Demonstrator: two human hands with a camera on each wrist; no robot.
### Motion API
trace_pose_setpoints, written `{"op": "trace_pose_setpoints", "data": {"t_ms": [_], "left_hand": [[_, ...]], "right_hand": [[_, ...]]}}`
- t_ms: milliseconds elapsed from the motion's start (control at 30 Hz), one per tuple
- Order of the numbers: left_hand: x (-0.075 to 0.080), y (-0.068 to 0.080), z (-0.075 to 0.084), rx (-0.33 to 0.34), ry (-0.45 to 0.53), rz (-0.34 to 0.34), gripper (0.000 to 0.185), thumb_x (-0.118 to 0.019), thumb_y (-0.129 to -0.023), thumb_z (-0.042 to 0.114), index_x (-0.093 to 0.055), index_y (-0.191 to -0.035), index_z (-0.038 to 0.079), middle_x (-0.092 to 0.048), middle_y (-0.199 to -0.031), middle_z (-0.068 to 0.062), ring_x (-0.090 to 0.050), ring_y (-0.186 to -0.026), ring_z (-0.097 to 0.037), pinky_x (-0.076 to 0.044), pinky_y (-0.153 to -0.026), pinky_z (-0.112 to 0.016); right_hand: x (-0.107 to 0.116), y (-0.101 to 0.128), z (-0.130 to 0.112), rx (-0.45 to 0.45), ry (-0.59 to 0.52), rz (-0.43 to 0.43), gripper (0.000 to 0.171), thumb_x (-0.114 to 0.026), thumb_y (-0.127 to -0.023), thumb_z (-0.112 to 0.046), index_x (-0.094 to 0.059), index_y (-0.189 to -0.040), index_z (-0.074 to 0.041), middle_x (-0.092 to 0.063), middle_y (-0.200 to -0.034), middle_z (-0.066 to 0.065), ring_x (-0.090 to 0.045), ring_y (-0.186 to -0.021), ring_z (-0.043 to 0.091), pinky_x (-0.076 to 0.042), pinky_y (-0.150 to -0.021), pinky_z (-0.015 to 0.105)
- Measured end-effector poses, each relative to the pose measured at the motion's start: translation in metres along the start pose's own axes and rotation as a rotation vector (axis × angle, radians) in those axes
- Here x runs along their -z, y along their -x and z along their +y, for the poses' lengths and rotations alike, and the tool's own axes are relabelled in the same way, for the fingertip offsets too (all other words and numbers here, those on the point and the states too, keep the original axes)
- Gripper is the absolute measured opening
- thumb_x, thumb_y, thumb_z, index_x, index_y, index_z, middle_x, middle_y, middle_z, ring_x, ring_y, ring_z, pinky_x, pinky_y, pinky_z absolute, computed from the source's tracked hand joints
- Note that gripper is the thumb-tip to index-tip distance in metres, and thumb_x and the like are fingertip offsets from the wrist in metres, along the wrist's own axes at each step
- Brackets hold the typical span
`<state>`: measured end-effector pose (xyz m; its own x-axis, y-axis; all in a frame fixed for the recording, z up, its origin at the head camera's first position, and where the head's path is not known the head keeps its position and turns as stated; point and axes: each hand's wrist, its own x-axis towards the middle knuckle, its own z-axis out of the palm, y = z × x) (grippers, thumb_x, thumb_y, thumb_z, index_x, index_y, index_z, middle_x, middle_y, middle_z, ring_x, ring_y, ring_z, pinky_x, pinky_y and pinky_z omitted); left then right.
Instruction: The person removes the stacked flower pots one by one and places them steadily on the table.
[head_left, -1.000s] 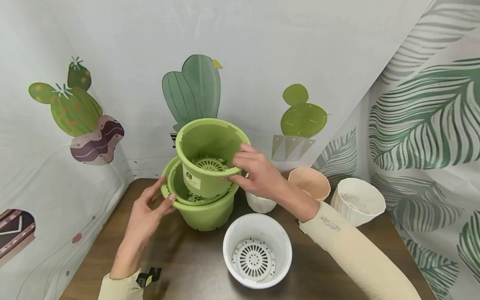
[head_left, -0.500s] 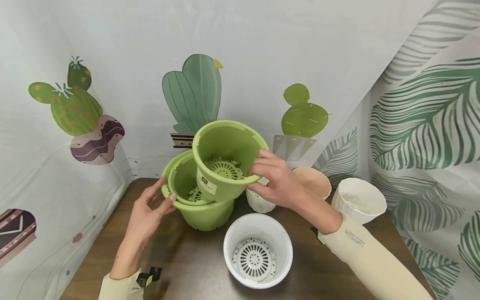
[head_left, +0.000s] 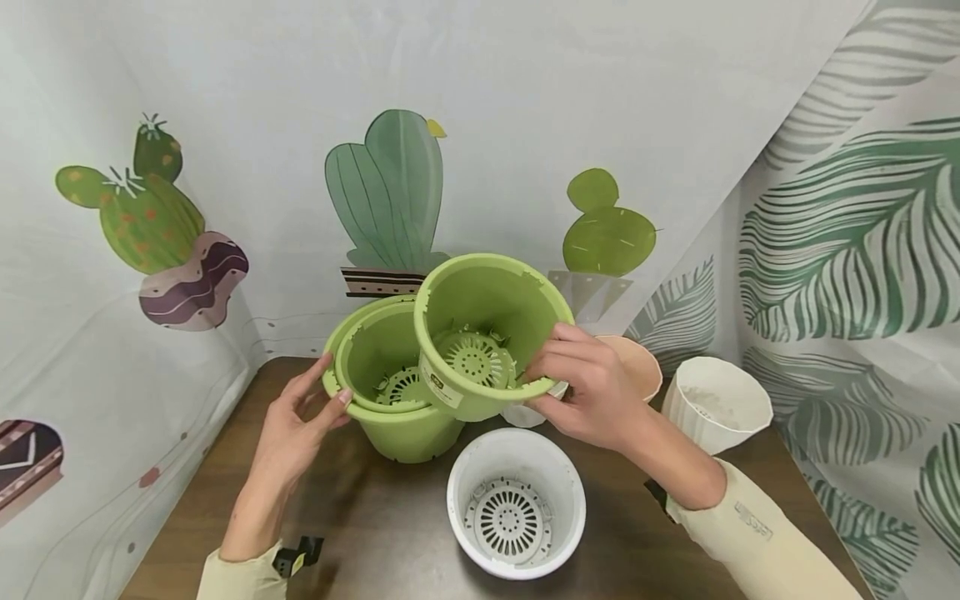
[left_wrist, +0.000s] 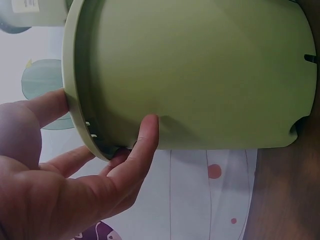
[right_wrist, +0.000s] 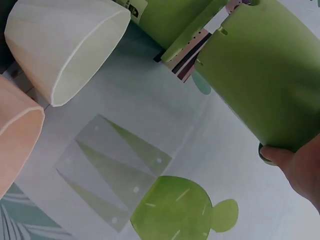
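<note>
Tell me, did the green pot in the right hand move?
Yes. The lifted green pot went right and down, away from the cactus picture and nearer the white pot on the table.

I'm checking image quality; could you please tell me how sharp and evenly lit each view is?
Head view: sharp, even light, edges bent by the wide lens. Left wrist view: dim, left hand soft against the green pot. Right wrist view: bright, tilted, lifted pot slightly soft.
</note>
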<state>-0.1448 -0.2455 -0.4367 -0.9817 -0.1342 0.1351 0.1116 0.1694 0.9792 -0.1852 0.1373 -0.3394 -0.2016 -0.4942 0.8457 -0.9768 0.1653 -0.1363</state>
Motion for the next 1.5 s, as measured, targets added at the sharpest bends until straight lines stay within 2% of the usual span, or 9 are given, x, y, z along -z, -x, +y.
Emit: {"op": "trace_pose_setpoints", "data": {"t_ms": [167,267,367,467,700,900,1133,1333,1500], "left_hand": [[0.000,0.001,-0.001,0.009,-0.002,-0.008,0.072,-0.074,-0.101,0.014,-0.040,-0.165,0.018,-0.039,-0.159,-0.014,-0.059,-0.125,-0.010,-0.061,-0.091,-0.036],[0.000,0.001,-0.001,0.007,0.002,-0.008,0.072,-0.074,-0.101,0.013,-0.040,-0.165,0.018,-0.039,-0.159,-0.014,-0.059,-0.124,-0.009,-0.061,-0.091,-0.036],[0.000,0.001,-0.001,0.008,0.003,-0.007,0.073,-0.074,-0.101,0.013,-0.039,-0.165,0.018,-0.039,-0.159,-0.014,-0.060,-0.123,-0.007,-0.061,-0.091,-0.035],[0.000,0.001,-0.001,0.005,0.006,-0.005,0.073,-0.074,-0.101,0.013,-0.040,-0.165,0.018,-0.039,-0.159,-0.015,-0.060,-0.124,-0.010,-0.061,-0.091,-0.036],[-0.001,0.001,0.000,0.000,-0.004,-0.011,0.072,-0.074,-0.101,0.013,-0.039,-0.165,0.017,-0.040,-0.158,-0.016,-0.060,-0.125,-0.012,-0.061,-0.091,-0.037],[-0.001,0.002,0.001,-0.005,-0.013,-0.002,0.072,-0.073,-0.102,0.013,-0.040,-0.165,0.018,-0.041,-0.158,-0.015,-0.059,-0.125,-0.010,-0.061,-0.091,-0.036],[-0.001,0.001,0.000,0.001,-0.027,-0.003,0.071,-0.074,-0.102,0.015,-0.040,-0.165,0.021,-0.041,-0.159,-0.014,-0.056,-0.134,-0.024,-0.061,-0.090,-0.033],[0.000,0.001,0.000,-0.013,-0.036,0.007,0.071,-0.074,-0.102,0.015,-0.040,-0.165,0.019,-0.042,-0.158,-0.015,-0.058,-0.126,-0.010,-0.061,-0.088,-0.029],[0.000,0.001,0.000,-0.024,-0.038,0.006,0.071,-0.073,-0.102,0.015,-0.040,-0.165,0.018,-0.042,-0.157,-0.015,-0.059,-0.122,-0.004,-0.062,-0.087,-0.028]], "right_hand": [[0.008,0.007,-0.007,0.013,0.008,0.021,0.011,-0.078,-0.079,-0.003,-0.074,-0.082,-0.012,-0.071,-0.080,-0.004,-0.058,-0.079,0.018,-0.044,-0.072,0.027],[0.013,0.011,-0.011,0.017,0.019,0.038,0.008,-0.078,-0.087,-0.008,-0.074,-0.082,-0.012,-0.072,-0.079,-0.004,-0.059,-0.078,0.017,-0.044,-0.072,0.027],[0.018,0.015,-0.015,0.030,0.050,0.068,0.019,-0.075,-0.098,-0.019,-0.074,-0.081,-0.013,-0.071,-0.077,-0.005,-0.059,-0.075,0.017,-0.043,-0.072,0.028],[0.023,0.019,-0.018,0.031,0.081,0.092,0.028,-0.071,-0.103,-0.027,-0.074,-0.080,-0.013,-0.071,-0.075,-0.005,-0.059,-0.072,0.016,-0.041,-0.074,0.029],[0.036,0.033,-0.026,0.000,0.075,0.118,0.025,-0.074,-0.101,-0.023,-0.075,-0.080,-0.010,-0.070,-0.076,-0.003,-0.057,-0.073,0.016,-0.039,-0.082,0.032],[0.046,0.042,-0.032,0.017,0.059,0.143,0.025,-0.074,-0.101,-0.019,-0.075,-0.079,-0.005,-0.071,-0.076,0.002,-0.059,-0.072,0.019,-0.044,-0.070,0.030],[0.058,0.057,-0.043,-0.012,0.075,0.173,0.024,-0.076,-0.098,-0.015,-0.075,-0.077,-0.003,-0.070,-0.075,0.003,-0.058,-0.072,0.018,-0.044,-0.067,0.027],[0.065,0.068,-0.049,-0.026,0.086,0.199,0.031,-0.077,-0.099,-0.021,-0.075,-0.075,-0.001,-0.070,-0.074,0.003,-0.058,-0.072,0.017,-0.044,-0.077,0.021],[0.070,0.076,-0.052,-0.022,0.075,0.215,0.032,-0.078,-0.098,-0.019,-0.075,-0.075,0.002,-0.070,-0.074,0.006,-0.059,-0.072,0.017,-0.046,-0.079,0.020]]}}
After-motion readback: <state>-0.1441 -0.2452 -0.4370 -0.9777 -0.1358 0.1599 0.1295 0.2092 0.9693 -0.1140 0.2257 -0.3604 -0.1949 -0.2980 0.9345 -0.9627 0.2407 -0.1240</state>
